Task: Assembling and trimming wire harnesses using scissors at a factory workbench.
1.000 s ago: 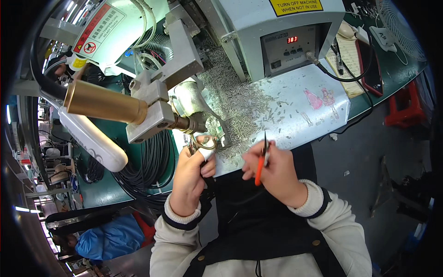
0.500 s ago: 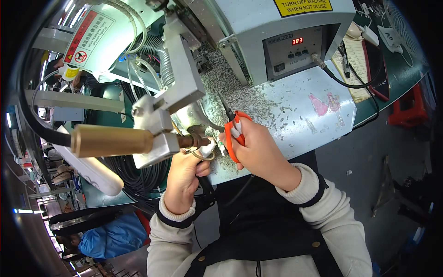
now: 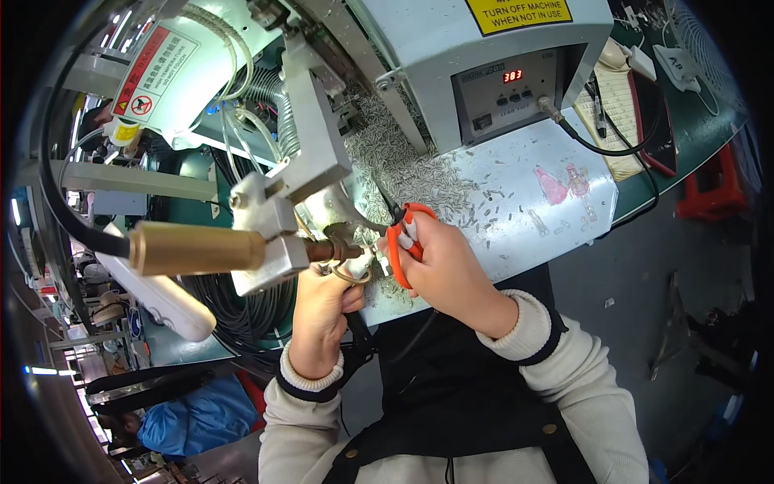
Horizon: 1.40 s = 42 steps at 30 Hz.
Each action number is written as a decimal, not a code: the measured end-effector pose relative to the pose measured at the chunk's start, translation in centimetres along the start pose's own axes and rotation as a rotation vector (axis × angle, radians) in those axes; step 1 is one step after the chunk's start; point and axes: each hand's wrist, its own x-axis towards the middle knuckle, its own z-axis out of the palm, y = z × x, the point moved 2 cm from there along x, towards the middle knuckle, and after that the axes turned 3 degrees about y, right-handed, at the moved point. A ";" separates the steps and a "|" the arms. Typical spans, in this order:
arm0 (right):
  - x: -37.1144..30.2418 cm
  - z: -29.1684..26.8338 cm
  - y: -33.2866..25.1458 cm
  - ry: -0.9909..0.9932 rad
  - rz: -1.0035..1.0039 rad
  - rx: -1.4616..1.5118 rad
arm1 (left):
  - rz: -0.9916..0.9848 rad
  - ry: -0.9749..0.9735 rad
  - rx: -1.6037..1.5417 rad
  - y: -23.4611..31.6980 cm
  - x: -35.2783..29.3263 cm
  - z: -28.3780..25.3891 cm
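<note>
My right hand [image 3: 447, 262] is closed around orange-handled scissors [image 3: 394, 256], whose dark blades point away from me over the metal plate. At its fingertips, a small white-and-green piece [image 3: 381, 262] sits close to the tip of a soldering iron with a brass-coloured handle [image 3: 197, 247]. My left hand [image 3: 324, 302] is closed just beneath that iron, with a black cable [image 3: 360, 329] coming out below its fingers. The iron and its clamp hide part of the left fingertips. Both hands are nearly together, at the plate's near edge.
Many short metallic-looking bits [image 3: 403, 153] litter the plate [image 3: 516, 234]. A grey control box [image 3: 516, 97] with a red display stands behind it. Coiled black cable [image 3: 242, 310] lies left of my left hand. A notebook [image 3: 617, 113] rests at the far right.
The whole view has shifted slightly. The scissor blades are tilted a little differently and show less above my right hand. Both hands keep their grips near the iron.
</note>
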 end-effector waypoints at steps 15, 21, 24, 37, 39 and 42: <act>-4.8 0.3 -1.1 -0.172 0.085 0.401 | 0.113 0.041 -0.035 -1.8 -5.9 0.4; -5.1 0.5 -0.5 -0.131 0.187 0.433 | 0.340 0.182 0.279 -1.8 -4.8 1.2; -4.3 -0.3 -0.1 -0.024 0.169 0.235 | 0.182 0.175 0.101 -1.5 -2.8 0.7; 0.4 -0.3 -0.2 -0.031 0.125 0.045 | -0.007 -0.098 0.012 0.2 0.5 0.2; 0.4 -0.2 -0.3 -0.003 0.075 0.011 | -0.041 -0.085 0.021 0.3 0.7 0.1; 0.4 -0.3 -0.3 0.009 0.054 -0.001 | -0.066 -0.081 0.003 0.1 0.9 -0.2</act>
